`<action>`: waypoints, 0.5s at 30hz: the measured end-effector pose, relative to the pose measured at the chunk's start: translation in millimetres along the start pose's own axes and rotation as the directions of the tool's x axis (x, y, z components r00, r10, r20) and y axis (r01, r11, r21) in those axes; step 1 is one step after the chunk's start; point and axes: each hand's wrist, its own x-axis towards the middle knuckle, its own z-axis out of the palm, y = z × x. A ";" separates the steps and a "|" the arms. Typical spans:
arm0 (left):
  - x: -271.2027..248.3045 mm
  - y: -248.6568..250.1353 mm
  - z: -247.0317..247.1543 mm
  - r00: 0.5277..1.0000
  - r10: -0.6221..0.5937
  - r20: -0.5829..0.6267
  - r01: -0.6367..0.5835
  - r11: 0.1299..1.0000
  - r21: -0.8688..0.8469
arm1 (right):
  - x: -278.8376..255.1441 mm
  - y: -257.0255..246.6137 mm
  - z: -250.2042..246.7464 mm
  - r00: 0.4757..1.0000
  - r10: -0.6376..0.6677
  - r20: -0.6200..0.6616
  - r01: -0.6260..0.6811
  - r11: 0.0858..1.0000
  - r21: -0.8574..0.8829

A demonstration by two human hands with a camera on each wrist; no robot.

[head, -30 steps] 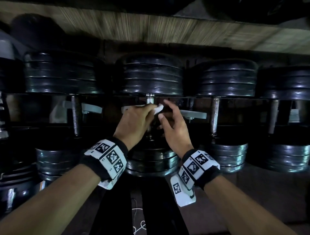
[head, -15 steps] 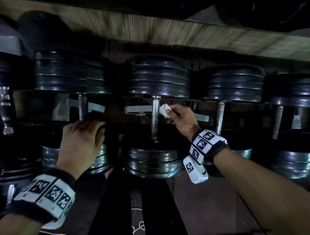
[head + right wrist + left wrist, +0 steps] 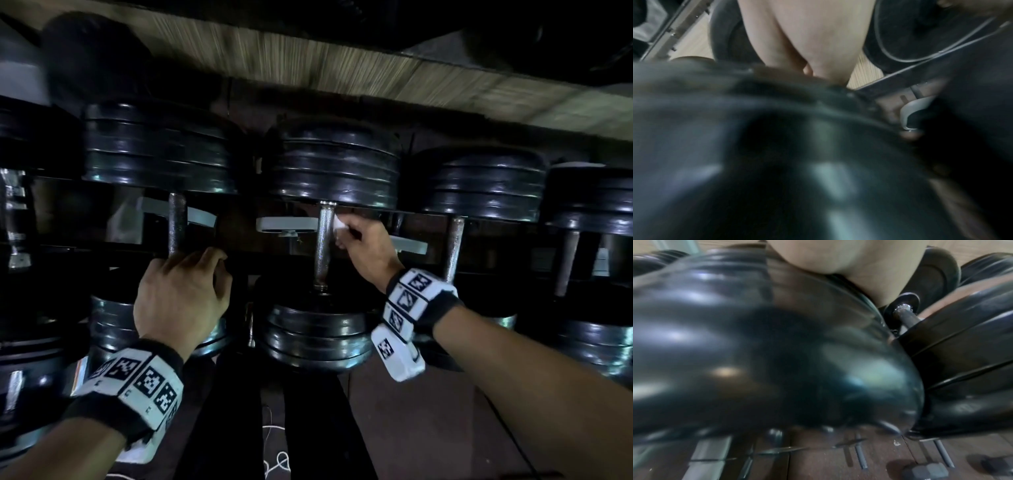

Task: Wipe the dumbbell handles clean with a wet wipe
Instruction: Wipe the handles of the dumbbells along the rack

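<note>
Wet wipe [image 3: 338, 224] sits against the upper right side of the middle dumbbell handle [image 3: 323, 245], pinched in the right hand [image 3: 368, 248]. Dumbbells lie on the rack [image 3: 239, 263], handles running front to back. Looks like the wipe stroke is just starting; next: drag down the knurled shaft and work around it. Left hand [image 3: 181, 298], fingers curled, rests on the rack by the left dumbbell handle [image 3: 177, 226]; can't tell if it grips. No containers visible.
</note>
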 end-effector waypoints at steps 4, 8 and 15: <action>-0.2 -0.2 1.0 1.000 -0.016 -0.005 0.016 1.000 -0.003 | 7.0 -2.3 0.2 1.000 -0.031 0.001 0.031 0.999 -0.016; -0.1 1.1 0.5 0.999 -0.030 0.031 0.030 1.000 0.002 | -23.2 12.2 -6.4 0.996 0.028 0.081 -0.020 0.994 -0.108; 0.0 1.4 -1.5 0.999 -0.035 0.025 0.035 0.999 -0.013 | -8.8 -4.4 0.5 0.999 0.025 0.032 -0.023 0.998 -0.062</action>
